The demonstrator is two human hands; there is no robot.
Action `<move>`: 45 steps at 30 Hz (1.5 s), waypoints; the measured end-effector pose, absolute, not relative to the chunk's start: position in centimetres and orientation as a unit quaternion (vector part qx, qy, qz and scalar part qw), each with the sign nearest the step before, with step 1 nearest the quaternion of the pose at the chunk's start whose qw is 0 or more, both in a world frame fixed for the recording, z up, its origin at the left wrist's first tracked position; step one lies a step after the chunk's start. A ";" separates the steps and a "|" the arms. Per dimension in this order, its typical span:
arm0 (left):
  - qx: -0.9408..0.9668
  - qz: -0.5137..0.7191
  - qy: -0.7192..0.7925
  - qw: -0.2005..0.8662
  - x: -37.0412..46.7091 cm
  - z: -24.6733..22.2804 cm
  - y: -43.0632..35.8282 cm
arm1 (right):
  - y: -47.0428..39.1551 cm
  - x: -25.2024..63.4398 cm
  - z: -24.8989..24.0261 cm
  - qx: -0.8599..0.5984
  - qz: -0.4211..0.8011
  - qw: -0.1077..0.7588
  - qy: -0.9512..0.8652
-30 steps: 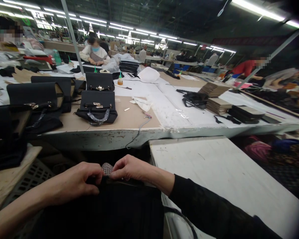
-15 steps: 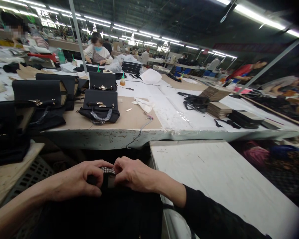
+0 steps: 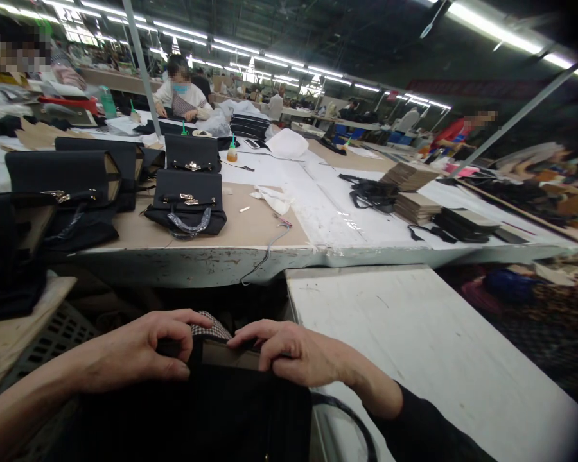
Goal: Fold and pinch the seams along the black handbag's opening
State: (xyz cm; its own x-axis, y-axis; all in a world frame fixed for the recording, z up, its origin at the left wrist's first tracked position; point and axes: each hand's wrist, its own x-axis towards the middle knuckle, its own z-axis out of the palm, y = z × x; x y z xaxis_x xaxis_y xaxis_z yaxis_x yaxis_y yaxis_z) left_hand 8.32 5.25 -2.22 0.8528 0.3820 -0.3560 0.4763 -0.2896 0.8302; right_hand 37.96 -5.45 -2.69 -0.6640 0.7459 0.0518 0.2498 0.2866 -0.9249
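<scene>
A large black bag (image 3: 197,417) fills the bottom of the view, close to my body. My left hand (image 3: 166,350) grips the left part of its top edge, thumb on the near side and fingers curled over. On the right, my right hand (image 3: 289,350) pinches the same edge between thumb and fingers. Between the hands a brown strip (image 3: 231,356) shows along the bag's opening. Black-and-white checked cloth (image 3: 212,326) lies just beyond that edge. A dark strap (image 3: 351,417) curves out at the bag's right side.
Several black handbags (image 3: 187,199) stand on the long worktable (image 3: 212,268). A white side table (image 3: 395,333) is at the right. Brown board stacks (image 3: 417,208) and glue bottles (image 3: 232,153) are farther back. A plastic crate (image 3: 58,340) sits at lower left. A person (image 3: 183,96) works across the table.
My right hand has moved right along the edge, away from my left hand, and more of the brown strip shows. The strap stands out farther at the right. The view has shifted slightly.
</scene>
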 end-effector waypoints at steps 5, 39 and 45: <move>0.796 -0.037 0.286 0.533 8.8 -1.4 4.9 | -6.9 37.9 -2.8 -0.381 0.523 0.337 -0.684; 0.802 -0.053 0.328 0.497 8.2 -1.8 4.6 | -4.4 39.8 -6.3 -0.631 0.457 0.517 -0.356; 0.798 -0.013 0.352 0.489 9.2 -2.0 4.4 | -11.2 38.5 -4.9 -0.552 0.588 0.386 -0.449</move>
